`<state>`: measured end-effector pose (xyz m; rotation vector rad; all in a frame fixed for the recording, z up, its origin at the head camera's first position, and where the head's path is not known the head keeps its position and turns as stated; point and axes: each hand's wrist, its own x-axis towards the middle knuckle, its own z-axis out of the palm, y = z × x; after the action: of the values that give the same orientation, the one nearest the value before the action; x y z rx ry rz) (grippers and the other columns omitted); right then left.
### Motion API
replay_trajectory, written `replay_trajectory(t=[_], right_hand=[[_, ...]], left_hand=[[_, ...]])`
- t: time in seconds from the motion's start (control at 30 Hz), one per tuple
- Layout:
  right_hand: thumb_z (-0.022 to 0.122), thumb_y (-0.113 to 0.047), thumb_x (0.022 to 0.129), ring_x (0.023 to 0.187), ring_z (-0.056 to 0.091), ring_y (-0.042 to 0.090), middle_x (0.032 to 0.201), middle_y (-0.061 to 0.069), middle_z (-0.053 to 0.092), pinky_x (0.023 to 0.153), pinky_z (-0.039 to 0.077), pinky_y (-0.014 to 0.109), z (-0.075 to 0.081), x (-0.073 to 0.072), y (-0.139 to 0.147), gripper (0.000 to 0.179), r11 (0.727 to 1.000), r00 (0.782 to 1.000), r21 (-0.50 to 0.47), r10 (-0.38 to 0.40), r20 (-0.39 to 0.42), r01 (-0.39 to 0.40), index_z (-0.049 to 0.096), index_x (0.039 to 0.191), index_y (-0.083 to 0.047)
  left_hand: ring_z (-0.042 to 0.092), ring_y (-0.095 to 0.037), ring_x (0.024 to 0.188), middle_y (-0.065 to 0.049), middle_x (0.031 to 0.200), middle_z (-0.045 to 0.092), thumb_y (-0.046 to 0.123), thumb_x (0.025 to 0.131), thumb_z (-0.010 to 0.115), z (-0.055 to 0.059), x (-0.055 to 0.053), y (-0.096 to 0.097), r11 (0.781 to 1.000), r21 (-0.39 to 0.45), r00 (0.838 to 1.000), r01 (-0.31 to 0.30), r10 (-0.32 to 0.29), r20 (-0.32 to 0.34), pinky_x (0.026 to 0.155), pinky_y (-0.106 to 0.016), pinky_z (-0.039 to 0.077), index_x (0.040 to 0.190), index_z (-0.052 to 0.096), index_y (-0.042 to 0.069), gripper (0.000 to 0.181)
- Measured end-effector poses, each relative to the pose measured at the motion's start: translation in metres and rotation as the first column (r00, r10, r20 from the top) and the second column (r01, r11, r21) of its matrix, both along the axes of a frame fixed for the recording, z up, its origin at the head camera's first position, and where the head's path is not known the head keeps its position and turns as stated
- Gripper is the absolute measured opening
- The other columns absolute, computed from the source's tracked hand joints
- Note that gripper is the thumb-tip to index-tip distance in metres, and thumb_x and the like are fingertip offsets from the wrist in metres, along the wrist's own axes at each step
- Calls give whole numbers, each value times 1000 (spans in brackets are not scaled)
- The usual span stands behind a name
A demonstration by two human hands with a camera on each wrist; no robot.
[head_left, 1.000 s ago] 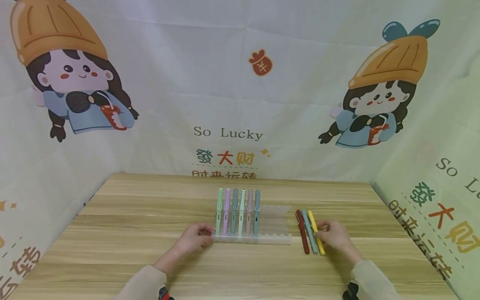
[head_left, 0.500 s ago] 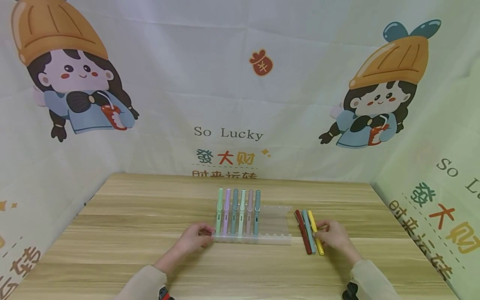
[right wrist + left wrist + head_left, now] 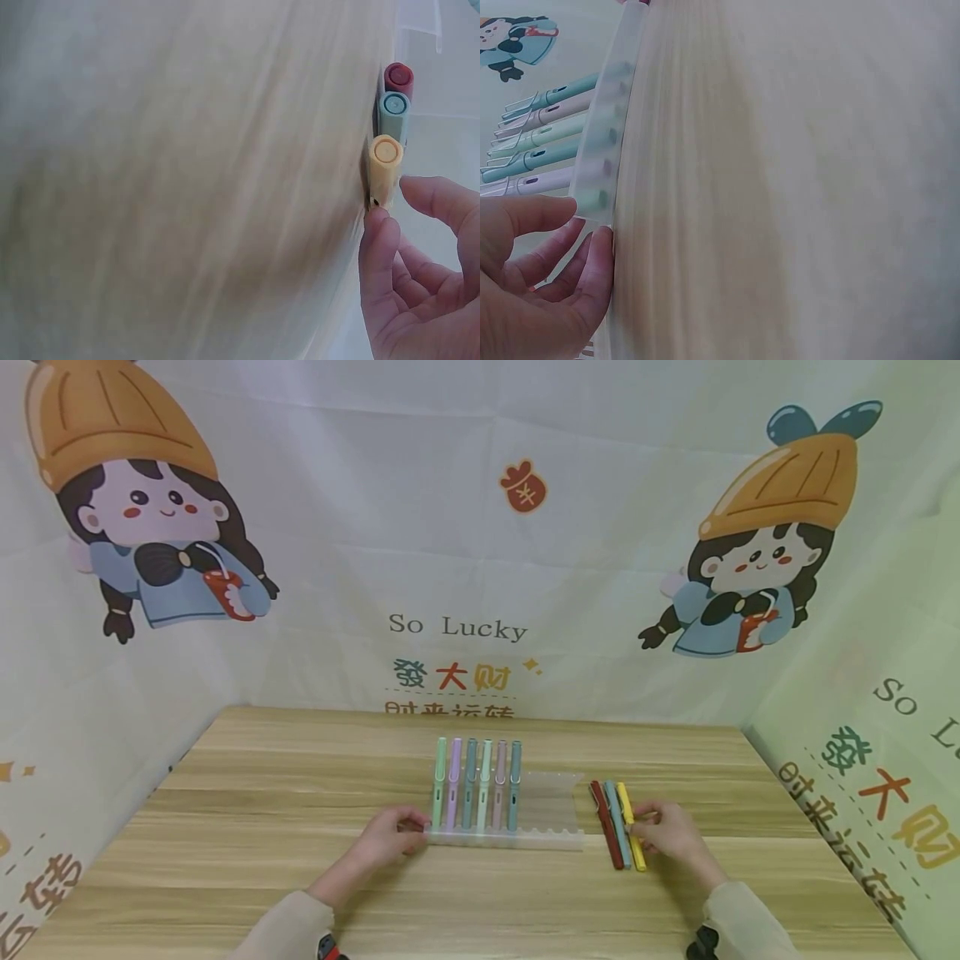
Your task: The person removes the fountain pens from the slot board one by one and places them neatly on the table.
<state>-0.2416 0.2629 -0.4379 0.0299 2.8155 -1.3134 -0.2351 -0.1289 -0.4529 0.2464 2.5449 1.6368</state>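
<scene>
A clear plastic pen rack [image 3: 551,840] lies on the wooden table, holding several pastel pens side by side in its left slots. My left hand [image 3: 392,835] pinches the rack's left end, beside a light green pen [image 3: 438,793]. In the left wrist view, the thumb of my left hand [image 3: 544,277] is on top of that end and fingers are against its side. Right of the rack lie a dark red pen [image 3: 607,827], a light blue pen [image 3: 619,831] and a yellow pen [image 3: 637,852]. My right hand [image 3: 670,835] pinches the yellow pen with thumb and fingers.
The rack's right slots [image 3: 555,832] hold no pens. A printed cloth [image 3: 465,552] hangs behind the wooden table [image 3: 480,910] and along its sides. In the right wrist view, the red pen [image 3: 399,77] and blue pen [image 3: 394,109] lie beyond the yellow one.
The near end of the yellow pen has shifted slightly left, toward the blue pen. The red and blue pens have shifted very little. My left hand and the rack stay in place.
</scene>
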Motion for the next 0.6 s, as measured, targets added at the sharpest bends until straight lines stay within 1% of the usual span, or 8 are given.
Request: replay_trajectory(t=[0.13, 0.33, 0.47, 0.6], right_hand=[[60, -6, 78, 56, 54, 17, 70, 8, 56, 50, 47, 30, 3, 0, 1, 30, 1000, 1000, -8, -14, -18, 14, 54, 102, 11], [59, -8, 80, 61, 55, 18, 78, 9, 57, 53, 47, 29, 12, 4, -5, 32, 1000, 998, 8, -28, -64, 28, 54, 105, 11], [60, -6, 80, 60, 55, 20, 76, 8, 58, 51, 47, 30, 17, 6, -14, 30, 1000, 995, -9, -5, -97, 4, 54, 104, 11], [60, -8, 81, 59, 53, 19, 75, 6, 57, 49, 46, 28, 17, 6, -25, 27, 1000, 995, -25, 16, -100, -18, 56, 103, 8]], left_hand=[[53, -17, 72, -7, 83, 57, -2, 77, 61, -2, -1, 0, 1000, -3, 1000, 3, -3, -5, 60, -31, 48, 94, 58, -6, 18], [53, -17, 72, -7, 83, 57, -2, 77, 61, -3, -3, -1, 1000, -3, 1000, 0, 0, 1, 60, -30, 48, 95, 58, -5, 18], [53, -17, 72, -7, 83, 57, -1, 77, 61, -3, -2, -1, 1000, 1, 1000, 6, -6, -4, 60, -30, 48, 95, 58, -6, 19], [53, -17, 72, -8, 82, 57, -1, 77, 62, -3, -2, -1, 1000, 6, 1000, 10, -10, -10, 59, -31, 48, 94, 58, -6, 18]])
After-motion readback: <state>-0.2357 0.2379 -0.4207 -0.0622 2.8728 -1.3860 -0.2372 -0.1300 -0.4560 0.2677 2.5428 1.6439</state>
